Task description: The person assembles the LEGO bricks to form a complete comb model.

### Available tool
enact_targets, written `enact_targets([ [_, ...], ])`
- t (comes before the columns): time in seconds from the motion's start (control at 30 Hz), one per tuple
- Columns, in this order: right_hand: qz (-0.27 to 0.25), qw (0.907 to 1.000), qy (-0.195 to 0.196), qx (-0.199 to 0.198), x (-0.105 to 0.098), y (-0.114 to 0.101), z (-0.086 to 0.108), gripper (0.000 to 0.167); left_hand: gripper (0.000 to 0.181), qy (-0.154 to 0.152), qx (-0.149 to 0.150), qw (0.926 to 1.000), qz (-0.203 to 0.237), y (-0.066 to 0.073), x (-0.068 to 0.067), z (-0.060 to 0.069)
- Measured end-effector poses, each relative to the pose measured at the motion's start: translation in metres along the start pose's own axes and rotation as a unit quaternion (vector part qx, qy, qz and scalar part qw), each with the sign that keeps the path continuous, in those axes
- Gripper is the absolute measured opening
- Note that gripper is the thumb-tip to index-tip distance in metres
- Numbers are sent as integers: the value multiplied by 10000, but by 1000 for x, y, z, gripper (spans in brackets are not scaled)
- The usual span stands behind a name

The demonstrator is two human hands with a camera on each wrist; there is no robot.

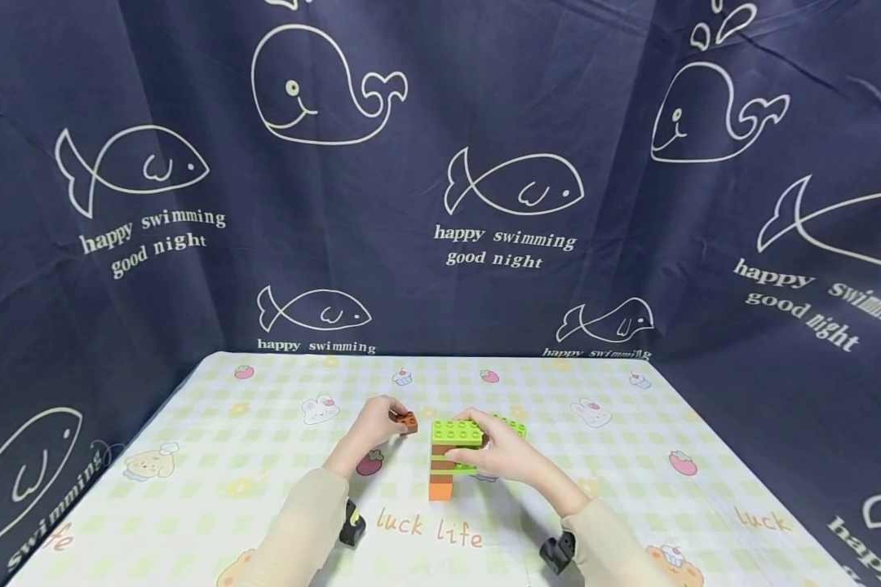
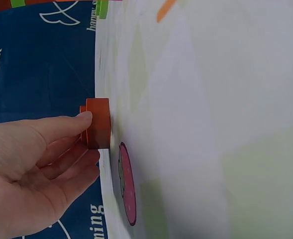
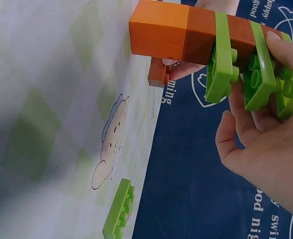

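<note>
My left hand (image 1: 373, 424) pinches a small brown building brick (image 2: 99, 124) between thumb and fingers, at the tabletop left of the stack. An upright stack of building bricks (image 3: 201, 37) has an orange block (image 1: 440, 487) at its base. Above that, brown bricks alternate with bright green studded plates, which stick out to the right. My right hand (image 1: 506, 451) grips the upper part of the stack from the right, its thumb on a brown brick near the top. A loose green plate (image 1: 515, 425) lies behind my right hand, partly covered in the head view.
A pale checked tablecloth (image 1: 323, 505) with printed animals, cakes and strawberries covers the table. Dark blue curtains (image 1: 411, 212) with fish and whale drawings hang behind the table and at both sides. Black wrist straps (image 1: 558, 553) sit on both forearms.
</note>
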State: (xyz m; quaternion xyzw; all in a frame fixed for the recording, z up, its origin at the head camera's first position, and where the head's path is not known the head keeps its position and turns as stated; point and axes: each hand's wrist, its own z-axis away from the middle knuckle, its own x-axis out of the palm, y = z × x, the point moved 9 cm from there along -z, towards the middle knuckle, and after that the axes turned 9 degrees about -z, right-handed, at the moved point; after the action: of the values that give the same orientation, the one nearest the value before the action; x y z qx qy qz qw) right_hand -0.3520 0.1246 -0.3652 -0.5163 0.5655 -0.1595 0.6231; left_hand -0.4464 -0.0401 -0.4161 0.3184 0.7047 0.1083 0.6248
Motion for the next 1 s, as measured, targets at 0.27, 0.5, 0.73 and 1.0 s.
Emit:
enact_targets([
  [0.27, -79, 9999, -45, -47, 1, 0, -1, 39, 26, 14, -180, 9998, 4, -1, -2, 3],
  [0.5, -110, 9999, -14, -20, 1, 1, 0, 39, 28, -42, -132, 9999, 14, 1, -2, 5],
  [0.73, -227, 9997, -13, -49, 1, 1, 0, 40, 30, -96, -146, 9998, -35, -2, -1, 4],
  [1.0, -460, 9988, -163, 54, 3, 3, -3, 37, 28, -161, -95, 9997, -122, -1, 1, 4],
])
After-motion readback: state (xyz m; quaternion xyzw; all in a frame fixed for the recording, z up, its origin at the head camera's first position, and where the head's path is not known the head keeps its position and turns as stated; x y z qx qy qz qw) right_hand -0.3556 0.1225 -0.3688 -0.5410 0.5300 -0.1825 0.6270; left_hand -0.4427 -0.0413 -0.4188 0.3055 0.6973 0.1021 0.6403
